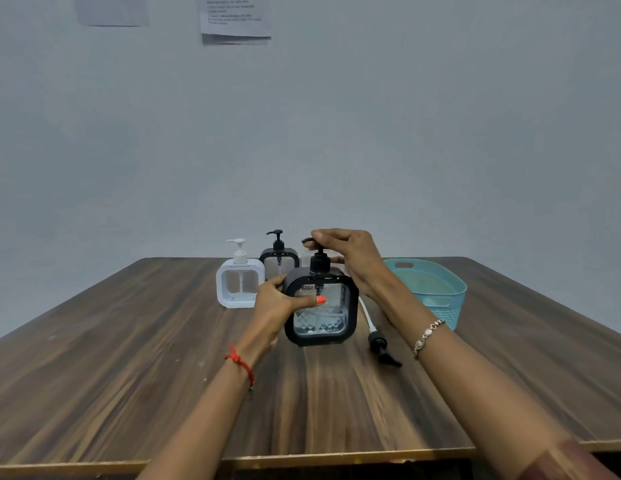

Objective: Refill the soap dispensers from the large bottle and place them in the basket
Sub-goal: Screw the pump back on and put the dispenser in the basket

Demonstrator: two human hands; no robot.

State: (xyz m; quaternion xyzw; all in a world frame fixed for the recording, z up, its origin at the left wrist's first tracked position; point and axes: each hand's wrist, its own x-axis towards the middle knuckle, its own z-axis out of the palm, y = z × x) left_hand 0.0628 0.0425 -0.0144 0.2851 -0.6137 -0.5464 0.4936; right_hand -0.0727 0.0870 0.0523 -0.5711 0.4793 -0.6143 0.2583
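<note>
The black soap dispenser stands upright on the table, its pump top pointing straight up. The left hand wraps around its left side, thumb across the front, and the right hand curls over the pump top and pinches it. The blue basket sits to the right, nearer the right hand

Table: dark wood-grain surface, smooth, with a low sheen. Front black dispenser: matt black plastic frame around a clear, diamond-embossed window; white dispenser: smooth, slightly glossy white plastic with a similar clear textured pane. Basket: teal plastic moulded in a woven pattern; bracelet: shiny metal; wall sheets: matt paper.
</note>
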